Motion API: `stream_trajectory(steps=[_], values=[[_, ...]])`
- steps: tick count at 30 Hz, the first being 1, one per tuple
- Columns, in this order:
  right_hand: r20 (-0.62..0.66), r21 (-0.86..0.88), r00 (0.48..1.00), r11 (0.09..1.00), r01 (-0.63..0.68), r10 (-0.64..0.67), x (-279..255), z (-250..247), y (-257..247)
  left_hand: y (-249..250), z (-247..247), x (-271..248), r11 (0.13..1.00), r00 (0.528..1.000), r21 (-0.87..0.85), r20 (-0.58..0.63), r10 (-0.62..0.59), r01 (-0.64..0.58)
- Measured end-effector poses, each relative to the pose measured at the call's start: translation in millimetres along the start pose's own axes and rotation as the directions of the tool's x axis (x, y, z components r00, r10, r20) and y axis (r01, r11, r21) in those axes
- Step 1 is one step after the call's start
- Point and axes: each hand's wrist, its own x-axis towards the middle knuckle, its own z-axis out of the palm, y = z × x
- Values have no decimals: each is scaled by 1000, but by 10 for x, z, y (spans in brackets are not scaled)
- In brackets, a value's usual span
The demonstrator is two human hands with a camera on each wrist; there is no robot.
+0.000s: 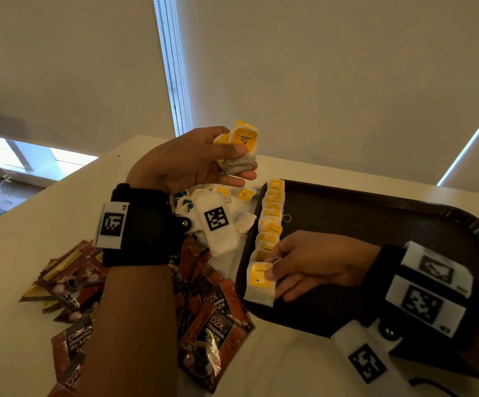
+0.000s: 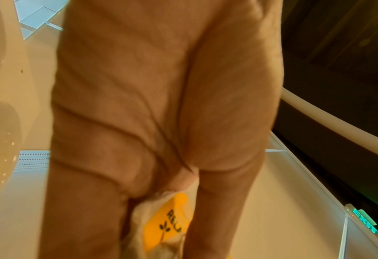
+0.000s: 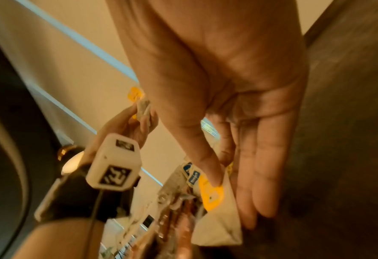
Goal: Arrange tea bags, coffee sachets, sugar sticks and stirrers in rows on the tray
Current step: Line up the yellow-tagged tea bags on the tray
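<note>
My left hand (image 1: 204,159) is raised over the table and grips a bunch of tea bags (image 1: 239,147) with yellow tags; the same tea bags (image 2: 164,226) show between its fingers in the left wrist view. A row of tea bags (image 1: 271,222) runs along the left edge of the dark tray (image 1: 390,222). At the near end of that row my right hand (image 1: 298,265) pinches one tea bag (image 1: 259,282) by its yellow tag, thumb on top; that tea bag (image 3: 216,210) hangs low over the tray. Brown coffee sachets (image 1: 212,333) lie heaped on the table left of the tray.
More loose tea bags (image 1: 232,196) and small blue-labelled packets (image 1: 182,200) lie on the white table (image 1: 46,224) behind my left wrist. Window blinds (image 1: 318,81) stand behind the table. The tray's middle and right side show bare dark surface.
</note>
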Motion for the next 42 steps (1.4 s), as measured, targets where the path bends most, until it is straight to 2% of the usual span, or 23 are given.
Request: stream_trajectory(steps=[4, 6, 9, 11, 14, 18, 21, 25, 29, 30, 31, 33, 34, 35, 36, 38, 42], values=[[-225, -331, 971, 944, 5, -84, 90, 54, 18, -2, -3, 11, 1000, 1000, 9, -4, -8, 8], [-283, -467, 946, 884, 8, -159, 114, 71, 13, -2, -4, 12, 1000, 1000, 16, -6, -9, 9], [-331, -576, 910, 817, 16, -250, 94, 69, 22, -5, -12, 8, 1000, 1000, 26, -4, -9, 9], [-313, -625, 903, 780, 37, -294, 37, 70, 36, -7, -22, 9, 1000, 1000, 29, -2, -6, 6], [-211, -700, 925, 710, 82, -315, -43, 109, 37, -14, -24, 15, 1000, 1000, 20, 6, -6, 6], [-110, -741, 953, 662, 112, -284, -11, 187, 25, -13, 2, 24, 999, 1000, 26, 18, -18, 18], [-87, -731, 967, 675, 102, -239, 77, 189, 15, -26, 8, 31, 999, 1000, 23, 11, -26, 26], [-109, -696, 964, 711, 101, -244, 159, 151, 9, -49, 15, 59, 999, 999, 13, 3, -43, 42], [-102, -660, 970, 745, 102, -222, 63, 78, -44, -67, 15, 81, 997, 998, 20, 8, -69, 69], [-155, -624, 949, 772, 121, -274, 0, 43, -91, -74, 19, 87, 997, 997, 27, 11, -76, 76], [-248, -571, 901, 805, 160, -355, -65, 4, -144, -83, 25, 92, 996, 996, 37, 15, -84, 84], [-476, -415, 722, 852, 320, -503, -152, -76, -244, -98, 46, 102, 993, 995, 68, 31, -97, 95], [-567, -325, 628, 845, 424, -533, -174, -111, -284, -101, 61, 109, 992, 994, 81, 41, -103, 99], [-627, -254, 560, 821, 511, -542, -185, -138, -318, -102, 77, 117, 990, 993, 93, 50, -110, 105], [-659, -207, 518, 794, 572, -545, -183, -159, -344, -100, 93, 125, 988, 991, 107, 58, -119, 112], [-679, -156, 491, 761, 629, -545, -147, -189, -367, -98, 131, 136, 982, 988, 148, 78, -131, 118], [-686, -89, 503, 746, 659, -526, -55, -215, -345, -109, 200, 156, 968, 987, 231, 104, -125, 98]])
